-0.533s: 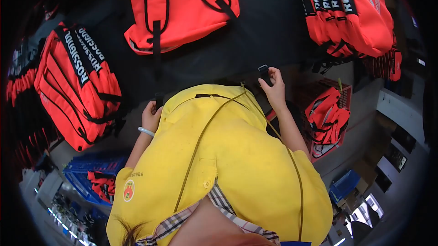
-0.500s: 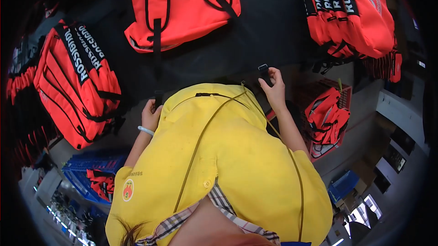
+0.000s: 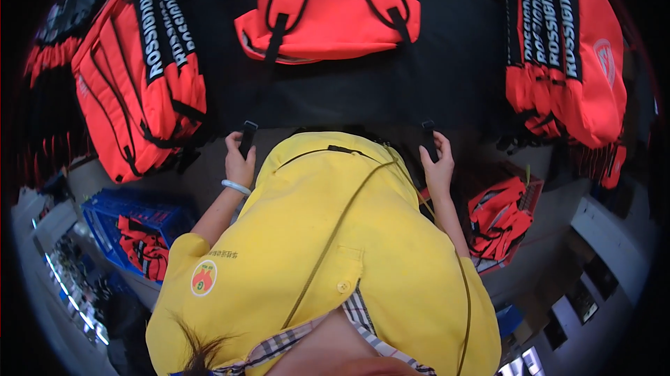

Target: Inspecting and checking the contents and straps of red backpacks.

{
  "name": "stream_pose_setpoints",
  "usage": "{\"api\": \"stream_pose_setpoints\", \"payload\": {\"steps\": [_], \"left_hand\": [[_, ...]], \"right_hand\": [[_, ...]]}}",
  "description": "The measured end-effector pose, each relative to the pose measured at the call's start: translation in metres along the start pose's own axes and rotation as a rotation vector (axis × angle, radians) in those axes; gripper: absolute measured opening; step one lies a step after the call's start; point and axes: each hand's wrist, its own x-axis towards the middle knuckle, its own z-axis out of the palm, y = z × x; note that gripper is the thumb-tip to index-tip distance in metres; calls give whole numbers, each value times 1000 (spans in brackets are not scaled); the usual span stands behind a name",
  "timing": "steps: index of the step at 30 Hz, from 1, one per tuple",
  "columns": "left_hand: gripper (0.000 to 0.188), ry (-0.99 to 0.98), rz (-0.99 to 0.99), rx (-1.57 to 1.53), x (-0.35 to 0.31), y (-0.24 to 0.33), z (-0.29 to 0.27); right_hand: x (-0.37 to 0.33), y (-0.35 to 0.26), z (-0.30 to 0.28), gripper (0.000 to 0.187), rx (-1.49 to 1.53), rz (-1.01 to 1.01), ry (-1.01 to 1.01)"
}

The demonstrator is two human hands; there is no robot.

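Note:
A red-orange backpack lies on the dark table in front of me, its black-edged shoulder straps facing up. Near the table's front edge my left hand is closed around a black webbing strap with a dark buckle showing above the fingers. My right hand grips a second black strap, whose buckle sticks up beside the fingertips. Both hands are apart from the bag's body. Black webbing runs from the bag's lower corners toward the hands, but fades against the dark tabletop.
Stacked red backpacks stand at the left and at the right. A blue crate on the lower left and a red crate on the lower right hold red fabric pieces. A cord hangs over my yellow top.
My left hand has come up from beside my waist, bringing its strap and buckle into clear sight. The right hand still grips its strap. The view has shifted, so the bags sit further right.

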Motion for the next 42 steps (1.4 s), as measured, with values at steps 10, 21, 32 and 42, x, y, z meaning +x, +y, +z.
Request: {"api": "stream_pose_setpoints", "payload": {"steps": [10, 21, 32, 42], "left_hand": [[49, 96, 4, 3, -7, 8, 0], [43, 124, 3, -58, -6, 11, 8], [38, 90, -97, -15, -1, 8, 1], [24, 119, 108, 29, 6, 4, -3]], "right_hand": [[0, 10, 0, 42, 123, 80, -92], [6, 16, 0, 43, 63, 52, -92], [3, 15, 1, 44, -128, -1, -81], [-2, 7, 11, 37, -98, -104, 32]]}}
